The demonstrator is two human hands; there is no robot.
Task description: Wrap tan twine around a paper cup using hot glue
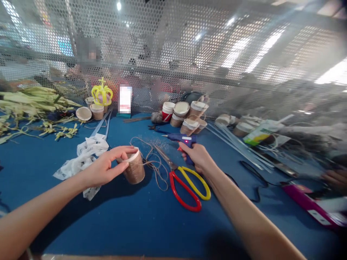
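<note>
My left hand grips the white rim of a paper cup wrapped in brown twine, tilted slightly above the blue table. A loose tail of twine trails from the cup to the right. In my right hand is a blue glue gun with a small red light, its nozzle pointing left. Between the hands lie large scissors with one red and one yellow handle, blades toward the far left. Crumpled white lace-like cloth lies behind my left wrist.
Several cups stand by the perforated metal screen, near a lit phone and a yellow crown. Dried husks lie left. Clear glue sticks, a black cable and a purple power strip lie right, near another person's hand.
</note>
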